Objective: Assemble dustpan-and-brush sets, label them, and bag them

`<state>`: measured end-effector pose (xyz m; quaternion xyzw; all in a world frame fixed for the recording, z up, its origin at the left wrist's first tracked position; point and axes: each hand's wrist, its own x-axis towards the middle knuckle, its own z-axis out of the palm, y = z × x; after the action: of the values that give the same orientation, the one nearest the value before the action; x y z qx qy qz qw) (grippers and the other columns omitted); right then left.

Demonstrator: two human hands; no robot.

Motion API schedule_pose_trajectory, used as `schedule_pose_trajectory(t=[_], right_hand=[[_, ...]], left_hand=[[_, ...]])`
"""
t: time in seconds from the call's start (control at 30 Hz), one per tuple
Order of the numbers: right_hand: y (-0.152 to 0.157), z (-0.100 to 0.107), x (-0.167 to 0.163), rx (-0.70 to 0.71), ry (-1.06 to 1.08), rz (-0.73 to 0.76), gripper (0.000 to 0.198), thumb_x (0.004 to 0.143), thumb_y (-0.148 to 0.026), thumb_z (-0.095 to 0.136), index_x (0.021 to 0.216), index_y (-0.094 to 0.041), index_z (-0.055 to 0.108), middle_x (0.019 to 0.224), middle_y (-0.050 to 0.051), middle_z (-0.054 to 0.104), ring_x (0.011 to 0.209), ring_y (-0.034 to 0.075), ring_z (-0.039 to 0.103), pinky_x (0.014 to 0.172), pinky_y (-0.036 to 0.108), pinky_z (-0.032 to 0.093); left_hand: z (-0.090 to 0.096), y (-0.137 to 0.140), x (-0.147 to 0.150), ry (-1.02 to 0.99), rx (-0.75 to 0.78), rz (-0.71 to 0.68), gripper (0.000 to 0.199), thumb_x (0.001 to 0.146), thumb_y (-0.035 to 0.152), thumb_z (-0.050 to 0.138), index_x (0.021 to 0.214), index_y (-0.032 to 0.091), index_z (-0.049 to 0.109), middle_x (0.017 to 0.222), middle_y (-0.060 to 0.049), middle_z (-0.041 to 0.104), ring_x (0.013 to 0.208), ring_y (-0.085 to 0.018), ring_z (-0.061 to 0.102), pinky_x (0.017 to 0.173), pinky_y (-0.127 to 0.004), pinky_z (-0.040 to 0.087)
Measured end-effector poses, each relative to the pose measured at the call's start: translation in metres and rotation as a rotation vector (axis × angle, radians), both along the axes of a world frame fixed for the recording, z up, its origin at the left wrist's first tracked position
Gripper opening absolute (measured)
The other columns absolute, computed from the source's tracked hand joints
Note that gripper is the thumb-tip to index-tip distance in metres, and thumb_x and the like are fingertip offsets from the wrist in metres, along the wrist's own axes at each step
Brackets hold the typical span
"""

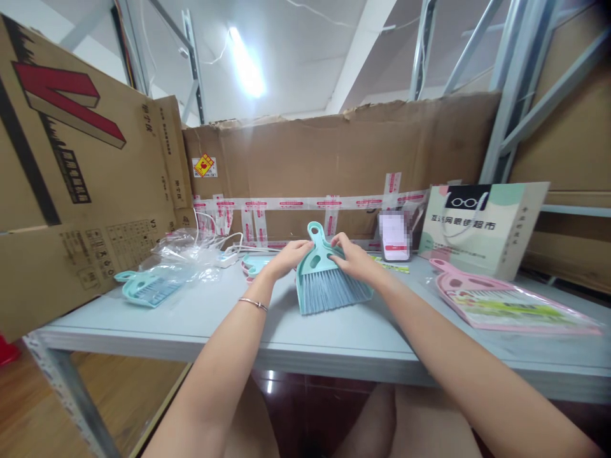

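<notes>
A mint-green hand brush point(331, 289) with blue-grey bristles stands nearly upright at the middle of the shelf table, bristles downward. Behind it sits a matching dustpan point(299, 292), whose rim shows at the left and lower right. My left hand point(290, 257) closes on the set's left side beside the handle, its thumb near the hanging hole. From the right, my right hand point(352, 257) grips the brush's shoulder with bent fingers. Some fingertips of both hands are hidden behind the set.
A wrapped pink dustpan set point(506, 302) lies at right, before a paper bag point(477, 245). A phone point(395, 236) leans at the back. Left are a small mint brush point(150, 288), clear plastic wrapping point(184, 254) and white cables point(229, 242). Cardboard boxes point(305, 159) wall the back and left.
</notes>
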<state>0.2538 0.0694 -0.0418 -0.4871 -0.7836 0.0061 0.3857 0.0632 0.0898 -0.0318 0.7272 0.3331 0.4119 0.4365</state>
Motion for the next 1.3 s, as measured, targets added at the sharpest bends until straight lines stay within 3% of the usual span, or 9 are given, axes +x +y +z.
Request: schedule_pose_trajectory(t=[0.1,0.3,0.47,0.63,0.8,0.93,1.3], right_hand=[[-0.006,0.004,-0.003,0.078,0.005,-0.033,0.026,0.073,-0.024,0.055,0.097,-0.023,0.046,0.091,0.004,0.063,0.079,0.021,0.06,0.069,0.032,0.043],[-0.014,0.006,-0.01,0.221,0.008,0.124,0.02,0.08,-0.027,0.051,0.094,-0.025,0.065,0.104,0.003,0.067,0.098,0.022,0.061,0.086,0.035,0.045],[-0.018,0.005,-0.016,0.228,-0.027,0.06,0.029,0.084,-0.031,0.048,0.107,-0.028,0.065,0.115,0.001,0.064,0.106,0.023,0.059,0.094,0.038,0.043],[-0.021,0.005,-0.022,0.315,-0.039,0.077,0.029,0.087,-0.029,0.045,0.107,-0.025,0.065,0.114,0.005,0.064,0.103,0.023,0.059,0.092,0.038,0.044],[-0.017,0.004,-0.022,0.528,-0.024,0.079,0.025,0.086,-0.028,0.046,0.098,-0.024,0.068,0.091,0.007,0.066,0.09,0.021,0.058,0.081,0.036,0.048],[-0.016,0.005,-0.022,0.522,-0.084,0.06,0.025,0.087,-0.026,0.044,0.094,-0.023,0.067,0.09,0.007,0.066,0.085,0.021,0.059,0.081,0.035,0.047],[-0.012,0.003,-0.025,0.487,-0.078,0.098,0.025,0.088,-0.024,0.04,0.094,-0.021,0.064,0.091,0.009,0.065,0.086,0.021,0.059,0.082,0.035,0.046]], left_hand=[[0.001,-0.002,0.0,-0.046,-0.099,-0.059,0.034,0.077,0.044,0.059,0.088,0.012,0.066,0.071,-0.004,0.065,0.072,-0.016,0.059,0.071,-0.028,0.046],[0.009,-0.009,0.004,-0.31,-0.237,-0.221,0.032,0.081,0.037,0.058,0.102,0.013,0.064,0.091,-0.009,0.069,0.082,-0.018,0.063,0.081,-0.031,0.046],[0.01,-0.011,-0.001,-0.445,-0.225,-0.339,0.034,0.078,0.034,0.063,0.103,0.012,0.064,0.103,-0.012,0.068,0.092,-0.021,0.063,0.087,-0.034,0.045],[0.008,-0.01,-0.006,-0.429,-0.189,-0.353,0.047,0.069,0.043,0.07,0.103,0.01,0.065,0.1,-0.014,0.068,0.093,-0.023,0.063,0.086,-0.034,0.045],[0.01,-0.013,-0.004,-0.508,-0.163,-0.381,0.047,0.068,0.035,0.073,0.108,0.014,0.062,0.101,-0.011,0.068,0.094,-0.022,0.063,0.087,-0.034,0.045],[0.01,-0.014,-0.001,-0.543,-0.149,-0.386,0.047,0.067,0.033,0.074,0.109,0.016,0.06,0.1,-0.01,0.068,0.094,-0.022,0.063,0.086,-0.034,0.046],[0.009,-0.006,0.001,-0.486,-0.04,-0.201,0.044,0.069,0.039,0.071,0.102,0.013,0.058,0.09,-0.008,0.068,0.07,-0.013,0.063,0.068,-0.027,0.047]])
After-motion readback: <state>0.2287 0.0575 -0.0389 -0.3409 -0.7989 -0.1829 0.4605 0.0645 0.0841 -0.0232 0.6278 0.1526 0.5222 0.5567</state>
